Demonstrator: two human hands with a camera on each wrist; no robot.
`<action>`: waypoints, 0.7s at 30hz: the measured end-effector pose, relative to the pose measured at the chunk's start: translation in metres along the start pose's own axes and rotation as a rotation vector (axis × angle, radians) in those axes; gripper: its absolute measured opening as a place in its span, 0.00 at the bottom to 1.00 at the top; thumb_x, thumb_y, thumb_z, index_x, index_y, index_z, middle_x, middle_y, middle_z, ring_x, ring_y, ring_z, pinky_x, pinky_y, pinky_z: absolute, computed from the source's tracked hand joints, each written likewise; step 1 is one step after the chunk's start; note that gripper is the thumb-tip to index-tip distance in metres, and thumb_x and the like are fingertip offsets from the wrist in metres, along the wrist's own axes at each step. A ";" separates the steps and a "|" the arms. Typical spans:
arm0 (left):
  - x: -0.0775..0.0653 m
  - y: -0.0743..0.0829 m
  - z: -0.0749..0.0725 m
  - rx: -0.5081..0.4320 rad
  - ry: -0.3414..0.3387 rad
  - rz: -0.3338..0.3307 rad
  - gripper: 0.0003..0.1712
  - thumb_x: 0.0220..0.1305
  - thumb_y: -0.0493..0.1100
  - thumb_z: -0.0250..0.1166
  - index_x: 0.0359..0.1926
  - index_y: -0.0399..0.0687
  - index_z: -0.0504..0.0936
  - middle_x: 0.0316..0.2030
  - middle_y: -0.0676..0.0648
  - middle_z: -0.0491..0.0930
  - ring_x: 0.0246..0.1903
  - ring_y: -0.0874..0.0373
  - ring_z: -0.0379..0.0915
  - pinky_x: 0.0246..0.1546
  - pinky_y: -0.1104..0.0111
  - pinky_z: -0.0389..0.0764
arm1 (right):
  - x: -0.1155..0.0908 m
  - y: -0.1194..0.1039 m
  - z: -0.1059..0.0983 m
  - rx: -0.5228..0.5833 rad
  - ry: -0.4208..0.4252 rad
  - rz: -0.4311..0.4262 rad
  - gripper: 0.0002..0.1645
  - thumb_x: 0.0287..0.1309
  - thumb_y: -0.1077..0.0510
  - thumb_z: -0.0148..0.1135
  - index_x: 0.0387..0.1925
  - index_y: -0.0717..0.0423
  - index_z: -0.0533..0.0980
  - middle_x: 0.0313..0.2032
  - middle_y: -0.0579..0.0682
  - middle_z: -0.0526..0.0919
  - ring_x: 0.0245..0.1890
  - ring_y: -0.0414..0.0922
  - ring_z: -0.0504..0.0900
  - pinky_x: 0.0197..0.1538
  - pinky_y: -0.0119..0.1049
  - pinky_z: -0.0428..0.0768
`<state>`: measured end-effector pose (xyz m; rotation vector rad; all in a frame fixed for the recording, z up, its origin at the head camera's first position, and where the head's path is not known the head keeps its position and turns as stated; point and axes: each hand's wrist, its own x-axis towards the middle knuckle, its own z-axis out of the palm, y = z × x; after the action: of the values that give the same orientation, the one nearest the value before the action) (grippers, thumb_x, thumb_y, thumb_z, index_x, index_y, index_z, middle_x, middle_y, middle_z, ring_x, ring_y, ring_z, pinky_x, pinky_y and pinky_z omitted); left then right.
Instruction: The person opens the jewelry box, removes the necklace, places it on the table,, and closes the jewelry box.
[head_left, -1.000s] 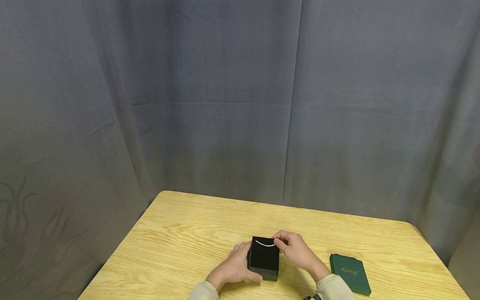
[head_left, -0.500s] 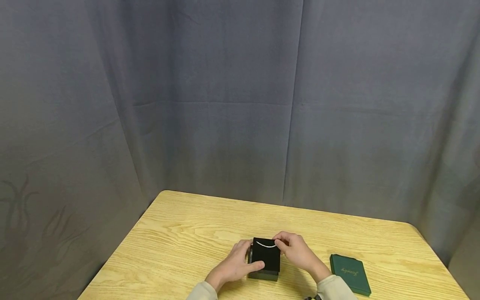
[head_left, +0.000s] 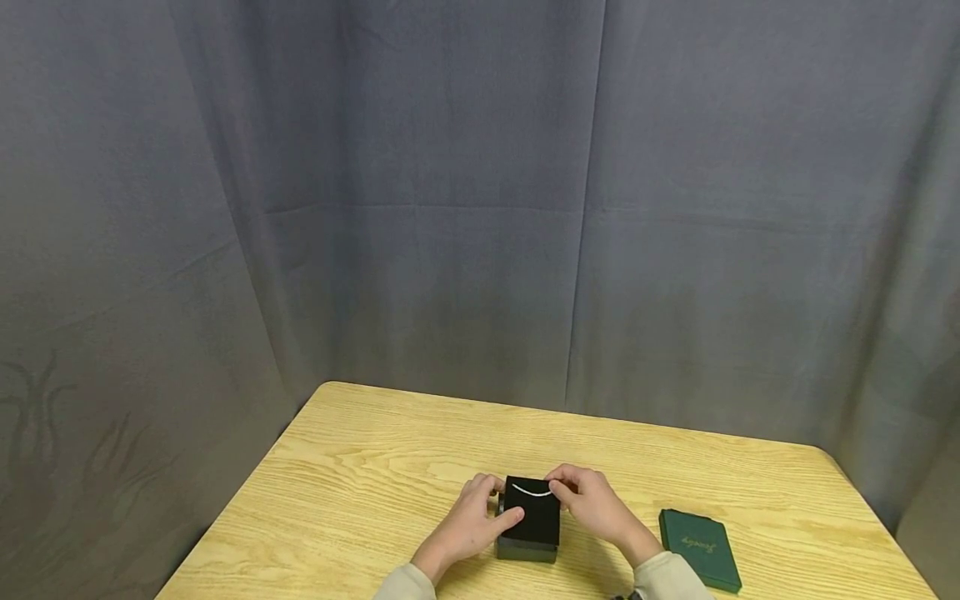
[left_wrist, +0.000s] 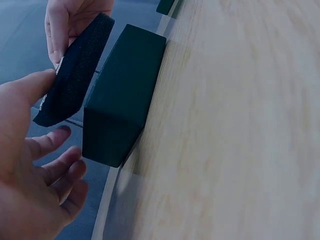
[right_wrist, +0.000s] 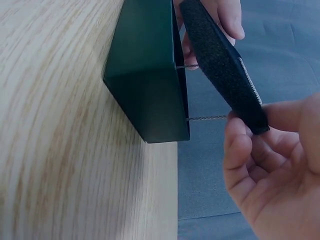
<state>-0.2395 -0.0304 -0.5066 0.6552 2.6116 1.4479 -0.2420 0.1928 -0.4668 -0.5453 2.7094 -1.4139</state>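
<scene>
A dark green box base (head_left: 527, 547) stands on the wooden table (head_left: 360, 483). Above it a black foam pad (head_left: 533, 515) is lifted and tilted, with a thin silver chain (head_left: 532, 491) across its far end. My left hand (head_left: 471, 521) holds the pad's left edge, thumb on top and fingers underneath (left_wrist: 50, 145). My right hand (head_left: 595, 500) pinches the pad's right end (right_wrist: 252, 120) between thumb and fingers. In the right wrist view, chain ends (right_wrist: 202, 118) run from the pad's back to the box (right_wrist: 150, 80). The box's inside is hidden.
A flat dark green lid (head_left: 700, 549) with gold lettering lies on the table to the right of my right forearm. A grey curtain (head_left: 480, 208) hangs behind and around the table. The table's far edge runs close to the curtain.
My left hand has slid from the box's front-left side up to the pad, its thumb now on the pad's top. The right hand has stayed at the pad's far right corner.
</scene>
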 end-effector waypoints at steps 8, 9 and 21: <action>0.001 0.003 0.000 0.027 0.032 0.008 0.20 0.61 0.59 0.62 0.42 0.50 0.73 0.44 0.51 0.68 0.45 0.54 0.63 0.42 0.60 0.71 | -0.001 -0.001 -0.001 -0.019 -0.003 0.004 0.09 0.67 0.60 0.53 0.40 0.56 0.79 0.25 0.46 0.75 0.25 0.47 0.74 0.25 0.32 0.72; 0.001 0.003 0.001 0.030 0.037 0.013 0.19 0.61 0.59 0.62 0.42 0.50 0.73 0.44 0.51 0.68 0.44 0.55 0.62 0.41 0.60 0.70 | -0.001 -0.001 -0.001 -0.017 -0.002 0.002 0.09 0.67 0.59 0.53 0.40 0.56 0.79 0.25 0.46 0.76 0.25 0.48 0.74 0.25 0.32 0.72; 0.001 0.008 0.000 0.032 0.071 0.032 0.16 0.60 0.56 0.64 0.36 0.50 0.74 0.35 0.54 0.68 0.37 0.57 0.65 0.35 0.68 0.69 | -0.001 -0.002 -0.001 -0.005 0.004 0.008 0.08 0.67 0.59 0.53 0.39 0.56 0.79 0.28 0.45 0.78 0.26 0.43 0.74 0.27 0.32 0.73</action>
<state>-0.2377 -0.0262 -0.4995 0.6647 2.6944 1.4679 -0.2405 0.1934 -0.4650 -0.5323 2.7166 -1.4082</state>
